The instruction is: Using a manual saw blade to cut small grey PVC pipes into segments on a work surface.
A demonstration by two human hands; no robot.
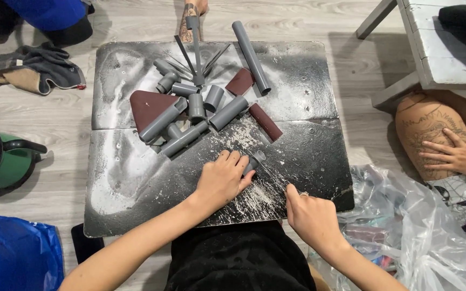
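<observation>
Crumpled clear plastic bag (432, 226) on floor at lower right; shiny blue bag (14, 253) at lower left corner.

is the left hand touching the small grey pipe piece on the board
Touching. The head view shows the left hand with its fingers curled over the small grey pipe piece, pressing it on the black board.

Crumpled grey and tan cloth (33, 67) on the wooden floor at upper left, green pot with black pan (1, 159) at left edge, blue plastic bag (14, 253) at lower left, clear plastic bag (416, 226) at lower right, white painted wooden bench (432, 48) at upper right, another person's hand (457, 156) on a tattooed knee at right.
</observation>
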